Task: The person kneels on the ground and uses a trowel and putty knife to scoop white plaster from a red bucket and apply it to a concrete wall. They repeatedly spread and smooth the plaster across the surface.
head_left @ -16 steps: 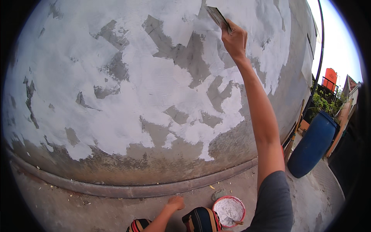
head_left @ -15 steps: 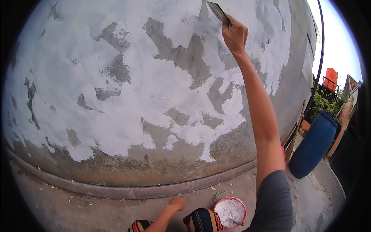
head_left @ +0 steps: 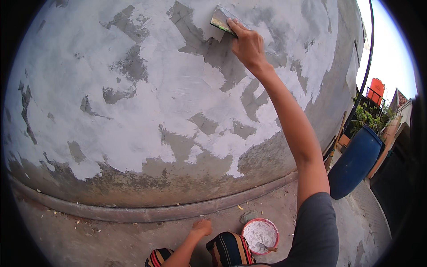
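My right hand [head_left: 250, 48] grips a wide, flat-bladed putty knife [head_left: 222, 22] high up on the wall [head_left: 187, 95]. Its blade lies close against the surface, with my fingers stretched over its back. White putty covers much of the wall in uneven patches, and bare grey shows between them. Low down, my left hand [head_left: 202, 227] hangs between my knees with its fingers curled in; no tool shows in it. Right of my knee stands a red-rimmed bucket [head_left: 276, 238] of white putty [head_left: 259, 232]. A small scraper with a brown handle [head_left: 270, 248] rests in it.
A raised ledge [head_left: 147, 215] runs along the wall's foot, with crumbs scattered on the concrete ground [head_left: 102, 240]. A grey lump [head_left: 247, 216] lies beside the bucket. To the right are a blue barrel [head_left: 356, 164], green plants [head_left: 369, 116] and, farther off, an orange tank [head_left: 376, 91].
My right hand has moved down and to the left along the wall. The putty knife has turned, so its blade now faces the wall more flatly. My left hand stays low.
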The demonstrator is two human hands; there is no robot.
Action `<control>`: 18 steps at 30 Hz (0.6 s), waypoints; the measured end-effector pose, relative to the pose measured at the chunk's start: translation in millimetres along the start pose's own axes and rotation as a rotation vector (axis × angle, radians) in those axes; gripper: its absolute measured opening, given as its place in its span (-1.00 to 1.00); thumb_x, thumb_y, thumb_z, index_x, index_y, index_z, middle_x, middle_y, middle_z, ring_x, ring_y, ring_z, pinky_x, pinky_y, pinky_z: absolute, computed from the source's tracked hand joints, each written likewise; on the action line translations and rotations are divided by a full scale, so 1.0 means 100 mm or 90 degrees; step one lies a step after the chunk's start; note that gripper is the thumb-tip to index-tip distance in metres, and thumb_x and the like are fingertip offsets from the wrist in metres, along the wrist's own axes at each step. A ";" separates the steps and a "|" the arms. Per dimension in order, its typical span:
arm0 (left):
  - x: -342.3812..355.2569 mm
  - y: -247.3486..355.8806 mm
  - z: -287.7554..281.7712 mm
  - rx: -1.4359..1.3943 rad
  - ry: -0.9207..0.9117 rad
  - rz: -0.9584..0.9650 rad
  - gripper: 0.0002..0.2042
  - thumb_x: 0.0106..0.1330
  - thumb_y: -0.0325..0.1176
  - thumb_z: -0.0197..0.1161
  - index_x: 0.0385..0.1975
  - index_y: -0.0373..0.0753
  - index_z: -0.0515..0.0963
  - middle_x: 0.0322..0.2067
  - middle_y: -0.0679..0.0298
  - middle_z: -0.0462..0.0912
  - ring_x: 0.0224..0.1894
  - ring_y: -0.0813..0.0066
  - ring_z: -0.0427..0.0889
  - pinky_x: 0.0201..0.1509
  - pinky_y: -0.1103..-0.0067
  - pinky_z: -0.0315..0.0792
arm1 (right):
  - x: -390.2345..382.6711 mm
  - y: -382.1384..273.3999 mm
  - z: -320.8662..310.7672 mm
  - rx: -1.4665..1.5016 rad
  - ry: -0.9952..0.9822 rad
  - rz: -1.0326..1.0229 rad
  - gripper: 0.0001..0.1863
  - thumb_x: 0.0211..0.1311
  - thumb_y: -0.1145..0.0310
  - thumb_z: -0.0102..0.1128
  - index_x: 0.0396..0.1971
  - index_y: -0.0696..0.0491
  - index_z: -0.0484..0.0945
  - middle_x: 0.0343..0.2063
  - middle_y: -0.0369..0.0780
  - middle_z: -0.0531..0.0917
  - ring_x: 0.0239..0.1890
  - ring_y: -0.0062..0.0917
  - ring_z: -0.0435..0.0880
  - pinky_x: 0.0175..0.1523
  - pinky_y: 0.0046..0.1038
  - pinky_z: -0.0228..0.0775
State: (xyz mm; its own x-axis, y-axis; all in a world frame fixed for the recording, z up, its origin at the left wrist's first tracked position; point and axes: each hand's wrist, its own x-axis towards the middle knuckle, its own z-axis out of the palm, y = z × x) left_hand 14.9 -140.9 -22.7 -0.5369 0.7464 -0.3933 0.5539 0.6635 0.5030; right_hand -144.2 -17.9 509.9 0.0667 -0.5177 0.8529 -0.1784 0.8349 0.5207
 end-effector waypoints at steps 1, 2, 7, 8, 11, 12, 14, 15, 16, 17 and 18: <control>-0.01 -0.01 0.03 0.007 0.002 0.003 -0.56 0.20 -0.31 0.06 0.10 -0.27 0.44 0.00 -0.06 0.56 0.10 0.02 0.53 0.17 0.26 0.39 | 0.09 -0.02 -0.21 0.041 -0.080 0.045 -0.70 0.15 0.48 0.11 -0.10 0.04 0.62 -0.40 0.04 0.62 -0.40 -0.17 0.66 -0.23 -0.34 0.45; 0.01 -0.03 0.05 0.019 0.010 0.009 -0.56 0.20 -0.30 0.06 0.10 -0.27 0.44 0.01 -0.06 0.56 0.10 0.02 0.53 0.18 0.27 0.38 | 0.22 0.03 -0.40 0.077 -0.154 0.086 -0.70 0.15 0.48 0.12 -0.10 0.04 0.62 -0.40 0.03 0.62 -0.42 -0.17 0.65 -0.24 -0.36 0.44; 0.11 -0.10 0.01 0.037 0.014 0.011 -0.50 0.23 -0.21 0.08 0.17 -0.26 0.38 0.00 -0.06 0.57 0.10 0.01 0.52 0.17 0.25 0.38 | 0.94 0.65 -0.53 0.035 0.033 0.106 -0.71 0.18 0.43 0.10 -0.11 -0.05 0.65 -0.40 -0.03 0.65 -0.42 -0.16 0.60 -0.23 -0.39 0.44; 0.10 -0.11 -0.02 0.033 0.008 0.007 -0.50 0.23 -0.21 0.08 0.17 -0.26 0.38 0.00 -0.06 0.56 0.11 0.01 0.51 0.17 0.25 0.38 | 1.04 0.70 -0.49 0.024 0.044 0.119 -0.69 0.15 0.44 0.09 -0.11 -0.08 0.66 -0.38 -0.04 0.66 -0.36 -0.16 0.63 -0.18 -0.35 0.46; 0.03 -0.08 -0.07 0.020 0.013 -0.002 -0.55 0.22 -0.26 0.06 0.11 -0.27 0.44 0.02 -0.05 0.55 0.13 0.06 0.51 0.19 0.27 0.37 | 1.17 0.82 -0.31 -0.004 0.033 0.097 -0.63 0.07 0.49 0.05 -0.12 -0.10 0.67 -0.35 -0.05 0.67 -0.30 -0.15 0.65 -0.11 -0.30 0.48; 0.02 -0.07 -0.09 0.016 0.019 -0.002 -0.58 0.21 -0.28 0.05 0.07 -0.27 0.47 0.03 -0.05 0.55 0.14 0.09 0.51 0.20 0.28 0.37 | 1.18 0.86 -0.26 -0.015 0.021 0.079 -0.61 0.05 0.51 0.04 -0.12 -0.09 0.67 -0.34 -0.05 0.67 -0.30 -0.14 0.65 -0.10 -0.30 0.48; 0.02 -0.06 -0.07 0.004 0.022 -0.002 -0.58 0.21 -0.30 0.05 0.07 -0.28 0.47 0.02 -0.05 0.56 0.13 0.08 0.51 0.19 0.28 0.38 | 1.07 0.84 -0.15 -0.040 0.037 0.054 -0.59 0.03 0.52 0.03 -0.10 -0.09 0.65 -0.33 -0.06 0.67 -0.29 -0.14 0.65 -0.10 -0.29 0.49; 0.02 -0.05 -0.06 -0.001 0.024 0.000 -0.59 0.21 -0.31 0.05 0.07 -0.28 0.47 0.02 -0.04 0.56 0.13 0.08 0.52 0.19 0.28 0.38 | 1.01 0.83 -0.10 -0.054 0.051 0.026 -0.61 0.08 0.48 0.04 -0.08 -0.11 0.65 -0.33 -0.08 0.67 -0.30 -0.15 0.65 -0.13 -0.30 0.50; 0.06 -0.05 -0.03 0.004 0.012 -0.005 -0.56 0.21 -0.28 0.06 0.10 -0.26 0.44 0.02 -0.04 0.56 0.13 0.07 0.51 0.19 0.26 0.38 | 0.93 0.82 -0.08 -0.069 0.059 -0.001 -0.64 0.14 0.44 0.06 -0.07 -0.14 0.64 -0.33 -0.09 0.67 -0.31 -0.16 0.65 -0.17 -0.32 0.50; 0.11 -0.06 0.00 0.008 0.001 -0.011 -0.54 0.22 -0.25 0.08 0.13 -0.24 0.41 0.03 -0.03 0.55 0.14 0.06 0.50 0.19 0.24 0.37 | 0.83 0.71 -0.08 -0.052 0.030 0.025 -0.57 0.09 0.52 0.06 -0.02 -0.12 0.61 -0.22 -0.10 0.66 -0.22 -0.17 0.66 -0.10 -0.32 0.52; 0.14 -0.07 0.03 0.012 -0.011 -0.016 -0.51 0.22 -0.21 0.09 0.17 -0.22 0.38 0.03 -0.03 0.55 0.14 0.05 0.49 0.19 0.22 0.36 | 0.69 0.61 -0.10 -0.048 0.023 0.003 -0.55 0.07 0.56 0.06 -0.01 -0.11 0.60 -0.18 -0.10 0.66 -0.19 -0.17 0.65 -0.07 -0.32 0.52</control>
State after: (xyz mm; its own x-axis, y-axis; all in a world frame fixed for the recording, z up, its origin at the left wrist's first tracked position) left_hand 5.7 -134.8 -34.2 -0.5393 0.7307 -0.4186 0.5530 0.6822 0.4783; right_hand -141.1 -0.9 601.2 0.1020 -0.5084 0.8551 -0.1048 0.8493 0.5175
